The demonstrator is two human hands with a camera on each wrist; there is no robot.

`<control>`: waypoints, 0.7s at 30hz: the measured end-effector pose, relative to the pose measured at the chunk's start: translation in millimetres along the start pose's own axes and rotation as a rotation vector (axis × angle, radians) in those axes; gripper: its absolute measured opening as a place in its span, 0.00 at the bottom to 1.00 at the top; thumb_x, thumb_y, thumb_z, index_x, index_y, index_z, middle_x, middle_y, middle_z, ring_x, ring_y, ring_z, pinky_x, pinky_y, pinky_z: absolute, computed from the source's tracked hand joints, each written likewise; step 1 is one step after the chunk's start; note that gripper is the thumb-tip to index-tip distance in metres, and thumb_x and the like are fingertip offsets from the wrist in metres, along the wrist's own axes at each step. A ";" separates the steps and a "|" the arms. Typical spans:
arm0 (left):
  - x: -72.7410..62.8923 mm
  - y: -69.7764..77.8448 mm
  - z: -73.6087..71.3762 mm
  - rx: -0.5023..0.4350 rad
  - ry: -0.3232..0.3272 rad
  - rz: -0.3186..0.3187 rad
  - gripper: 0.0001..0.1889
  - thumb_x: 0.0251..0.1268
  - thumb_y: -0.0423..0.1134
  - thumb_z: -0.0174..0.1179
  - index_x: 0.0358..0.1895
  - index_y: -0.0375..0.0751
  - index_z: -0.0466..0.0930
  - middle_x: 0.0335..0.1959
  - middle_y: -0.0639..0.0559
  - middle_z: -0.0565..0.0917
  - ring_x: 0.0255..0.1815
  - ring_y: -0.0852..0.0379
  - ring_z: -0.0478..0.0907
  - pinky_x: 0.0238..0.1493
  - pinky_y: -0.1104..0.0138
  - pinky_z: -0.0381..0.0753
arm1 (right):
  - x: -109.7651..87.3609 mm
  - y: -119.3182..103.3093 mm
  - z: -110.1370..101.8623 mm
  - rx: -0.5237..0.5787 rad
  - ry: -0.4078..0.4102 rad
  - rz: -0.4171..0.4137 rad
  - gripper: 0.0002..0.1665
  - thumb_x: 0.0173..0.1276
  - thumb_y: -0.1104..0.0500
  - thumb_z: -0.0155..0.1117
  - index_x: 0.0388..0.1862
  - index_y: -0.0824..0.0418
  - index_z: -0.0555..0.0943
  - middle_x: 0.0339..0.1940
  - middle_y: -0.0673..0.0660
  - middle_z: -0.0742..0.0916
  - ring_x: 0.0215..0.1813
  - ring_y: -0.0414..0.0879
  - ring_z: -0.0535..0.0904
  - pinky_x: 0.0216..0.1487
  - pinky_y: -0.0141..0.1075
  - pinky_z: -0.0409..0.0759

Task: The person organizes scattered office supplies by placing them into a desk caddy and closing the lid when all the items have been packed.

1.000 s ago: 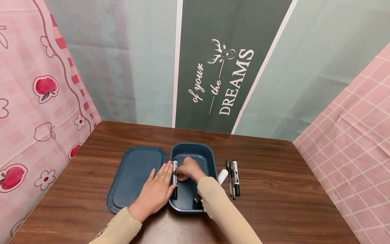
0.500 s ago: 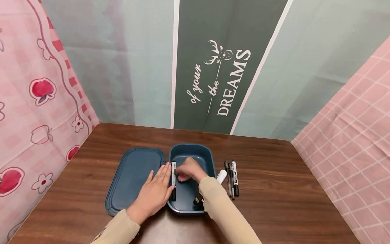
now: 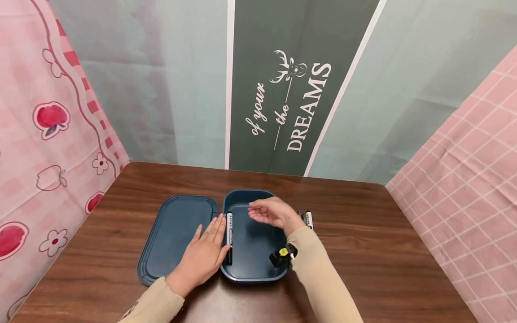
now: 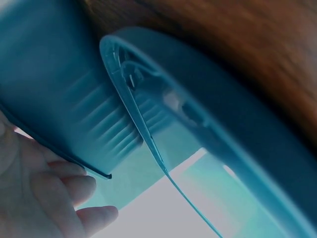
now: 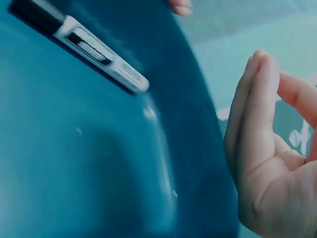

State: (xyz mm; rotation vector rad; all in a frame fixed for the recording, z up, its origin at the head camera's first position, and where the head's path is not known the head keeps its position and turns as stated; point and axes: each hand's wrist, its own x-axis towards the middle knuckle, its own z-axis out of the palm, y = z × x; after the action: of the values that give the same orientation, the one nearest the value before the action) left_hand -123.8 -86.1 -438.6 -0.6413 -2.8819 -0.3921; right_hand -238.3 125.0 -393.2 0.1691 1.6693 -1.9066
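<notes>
A black-and-white marker (image 3: 229, 235) lies lengthwise along the left inner wall of the open blue box (image 3: 252, 246). The same marker (image 5: 96, 48) shows near the box wall in the right wrist view. My left hand (image 3: 202, 255) rests with fairly straight fingers at the box's left rim, its thumb reaching over beside the marker. Above the box's right side hovers my right hand (image 3: 274, 213), fingers loosely bent and holding nothing. In the right wrist view this right hand (image 5: 272, 158) stands apart from the marker.
Left of the box lies its flat blue lid (image 3: 171, 244), partly under the left hand. Several pens and a marker (image 3: 308, 219) lie on the brown table (image 3: 363, 251) to the right, mostly hidden by the right arm. Patterned curtains border the table.
My right hand has come away from the marker, rising and moving right and back. The marker stays along the left wall. The left hand keeps its place on the rim.
</notes>
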 end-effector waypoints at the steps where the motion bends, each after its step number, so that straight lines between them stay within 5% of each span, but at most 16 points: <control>1: 0.2 0.4 -0.6 -0.009 -0.004 -0.002 0.32 0.72 0.48 0.49 0.71 0.29 0.56 0.72 0.39 0.58 0.72 0.46 0.55 0.67 0.46 0.57 | -3.4 -2.9 -6.1 0.032 -0.002 -0.005 0.09 0.68 0.68 0.56 0.33 0.69 0.82 0.23 0.56 0.85 0.26 0.41 0.83 0.31 0.29 0.83; 6: 0.8 0.5 -2.1 -0.007 -0.025 -0.003 0.32 0.73 0.48 0.48 0.71 0.29 0.55 0.72 0.38 0.57 0.72 0.46 0.54 0.68 0.46 0.56 | -20.1 -14.0 -38.8 0.149 0.011 -0.025 0.16 0.71 0.68 0.51 0.25 0.64 0.83 0.24 0.56 0.85 0.27 0.41 0.83 0.32 0.27 0.82; 21: 1.8 0.8 -1.7 -0.002 -0.030 -0.007 0.33 0.73 0.48 0.47 0.71 0.29 0.55 0.72 0.38 0.57 0.73 0.46 0.53 0.68 0.46 0.55 | -55.6 -18.0 -118.8 0.288 0.029 -0.060 0.22 0.74 0.68 0.44 0.28 0.65 0.85 0.29 0.57 0.86 0.32 0.42 0.84 0.38 0.28 0.82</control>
State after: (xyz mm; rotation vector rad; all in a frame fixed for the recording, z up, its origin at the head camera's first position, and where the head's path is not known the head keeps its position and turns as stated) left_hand -124.9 -85.2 -436.4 -0.6428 -2.9137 -0.3899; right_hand -235.4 256.2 -376.1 0.2639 1.4244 -2.1940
